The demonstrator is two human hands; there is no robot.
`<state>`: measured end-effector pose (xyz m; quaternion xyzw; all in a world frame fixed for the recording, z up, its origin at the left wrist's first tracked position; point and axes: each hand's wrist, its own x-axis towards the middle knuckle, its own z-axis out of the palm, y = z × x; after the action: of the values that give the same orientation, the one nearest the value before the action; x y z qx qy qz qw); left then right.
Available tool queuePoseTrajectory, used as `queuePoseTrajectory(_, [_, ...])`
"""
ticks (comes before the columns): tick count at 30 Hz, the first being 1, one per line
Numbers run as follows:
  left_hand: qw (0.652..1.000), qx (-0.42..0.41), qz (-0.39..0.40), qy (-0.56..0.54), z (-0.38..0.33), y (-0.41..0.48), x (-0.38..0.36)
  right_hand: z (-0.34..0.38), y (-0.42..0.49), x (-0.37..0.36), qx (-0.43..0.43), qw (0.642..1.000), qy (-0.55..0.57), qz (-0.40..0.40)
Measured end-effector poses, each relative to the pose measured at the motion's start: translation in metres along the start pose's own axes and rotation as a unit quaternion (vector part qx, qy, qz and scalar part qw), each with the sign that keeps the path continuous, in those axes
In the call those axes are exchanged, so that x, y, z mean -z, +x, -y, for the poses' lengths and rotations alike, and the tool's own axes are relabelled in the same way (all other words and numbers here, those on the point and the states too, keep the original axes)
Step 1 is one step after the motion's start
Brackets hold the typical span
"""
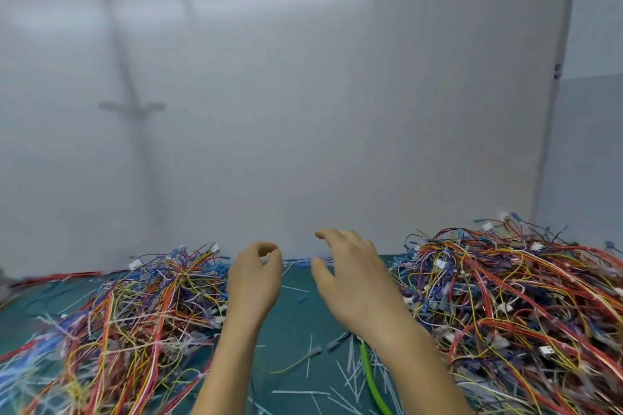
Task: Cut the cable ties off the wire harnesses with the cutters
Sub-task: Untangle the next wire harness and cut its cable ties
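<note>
Two heaps of coloured wire harnesses lie on a green mat [296, 323]: the left heap [135, 320] and a taller right heap [512, 307]. Both my hands are raised over the gap between them. My left hand [254, 283] has its fingers curled and holds nothing. My right hand [350, 276] has its fingers spread and loosely bent, empty. A green handle of the cutters [371, 377] shows on the mat under my right forearm; the rest of the tool is hidden. Several cut white cable ties [350, 367] lie scattered around it.
A plain white wall [303, 111] rises right behind the mat. A wall corner with a grey strip [556, 94] stands at the right. Loose blue connectors and a yellow wire [293, 364] lie on the mat between the heaps.
</note>
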<state>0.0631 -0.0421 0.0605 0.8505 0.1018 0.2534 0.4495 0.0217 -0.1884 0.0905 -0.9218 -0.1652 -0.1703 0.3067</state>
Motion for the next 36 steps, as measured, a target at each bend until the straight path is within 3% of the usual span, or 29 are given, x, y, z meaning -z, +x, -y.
queuePoseTrajectory(4, [0.966, -0.047, -0.116, 0.226, 0.026, 0.012, 0.022, -0.001, 0.002, -0.015, 0.006, 1.000, -0.007, 0.015])
queuePoseTrajectory(8, [0.943, 0.043, -0.101, 0.313, 0.038, 0.021, 0.037, -0.002, 0.002, -0.021, 0.015, 1.000, -0.007, 0.012])
queuePoseTrajectory(16, [0.926, 0.165, -0.031, 0.338, 0.075, 0.034, 0.068, 0.004, 0.002, -0.020, 0.048, 0.998, 0.035, -0.035])
queuePoseTrajectory(22, [0.939, 0.153, -0.040, 0.306, 0.091, 0.037, 0.081, 0.008, 0.000, -0.023, 0.054, 0.998, 0.021, -0.036])
queuePoseTrajectory(31, [0.936, 0.138, -0.021, 0.323, 0.091, 0.038, 0.073, 0.008, -0.001, -0.037, 0.028, 0.999, -0.018, 0.023])
queuePoseTrajectory(36, [0.965, 0.088, -0.059, 0.238, 0.077, 0.036, 0.076, 0.006, -0.001, -0.047, 0.016, 0.997, -0.046, 0.063])
